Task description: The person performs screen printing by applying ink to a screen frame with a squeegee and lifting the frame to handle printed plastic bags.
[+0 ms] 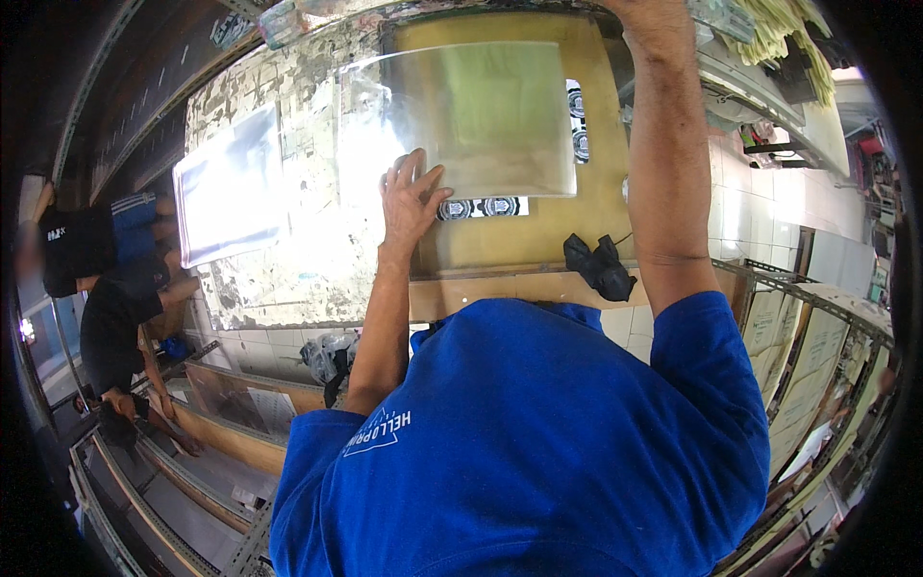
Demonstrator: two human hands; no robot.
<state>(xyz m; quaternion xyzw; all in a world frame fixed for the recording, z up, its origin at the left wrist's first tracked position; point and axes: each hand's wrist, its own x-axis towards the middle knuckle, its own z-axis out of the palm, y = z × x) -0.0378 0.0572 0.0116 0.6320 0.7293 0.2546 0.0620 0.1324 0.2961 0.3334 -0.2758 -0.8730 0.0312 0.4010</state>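
Before us stretches a paint-spattered table, with a yellow board toward one o'clock. Over the board lies our clear sheet; at its nine o'clock is glossy film. At the sheet's seven, our left hand touches it, fingers spread wide. Our right hand, toward one, is cut off; we cannot tell its fingers. Black cloth lies at five.

Left of the left grip, a paint-spattered tabletop catches harsh white glare. Farther left and beyond it stands dark metal shelving. Nearer the viewer, lower left of the grip, sit wood-edged racks. Well to its right, white floor tiles adjoin a rack of pale panels.
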